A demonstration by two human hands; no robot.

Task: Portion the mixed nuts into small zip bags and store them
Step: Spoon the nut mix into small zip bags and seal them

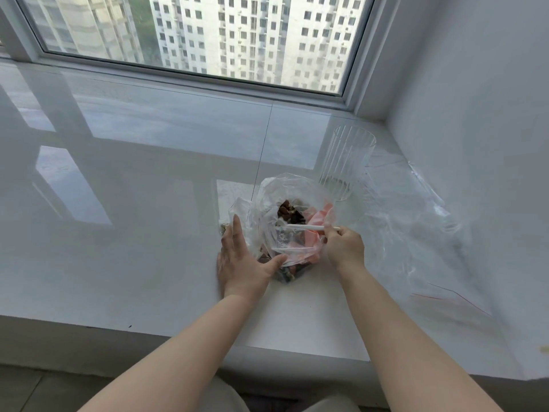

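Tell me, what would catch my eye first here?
Probably the clear plastic bag of mixed nuts at the middle of the glossy white sill, steadied by the left hand while the right hand holds a white spoon handle in it. Behind-right stands an empty ribbed glass.

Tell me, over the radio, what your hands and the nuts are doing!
Left hand open against bag of nuts. Right hand pinching white scoop handle, scoop inside bag. Ribbed glass just behind.
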